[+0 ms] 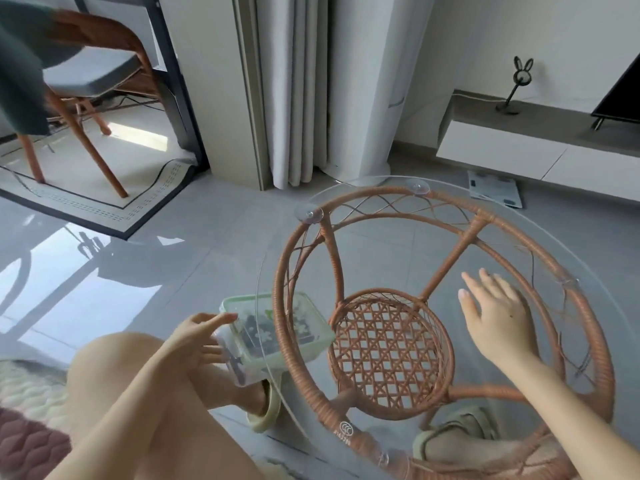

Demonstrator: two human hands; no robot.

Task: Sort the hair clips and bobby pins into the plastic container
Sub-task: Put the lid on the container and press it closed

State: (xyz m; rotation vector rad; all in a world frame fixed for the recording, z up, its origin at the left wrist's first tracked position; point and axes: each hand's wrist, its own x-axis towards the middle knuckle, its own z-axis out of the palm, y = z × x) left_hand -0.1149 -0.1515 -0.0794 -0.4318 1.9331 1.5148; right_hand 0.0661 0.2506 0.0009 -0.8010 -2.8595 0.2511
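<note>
Plastic container (pixel 294 344): clear box with a pale green rim, tilted, against the left hand's fingers and well apart from the right hand; its far part shows through the glass top's edge.
Contents: dark hair clips (pixel 254 329) and small white flower shapes; bobby pins too small to tell.
Left hand (pixel 199 341): thumb by the upper rim, fingers curled against the near wall, gripping the box.
Right hand (pixel 495 320): wide, fingers straight and spread, holding nothing, over the glass top (pixel 502 209); whether it touches cannot be told.

The glass tabletop (pixel 398 244) is lying open across the frame's centre and upper right; the plastic container (pixel 277 336) is crowding its left edge, the right hand (pixel 495 320) hovering centre right.
</note>
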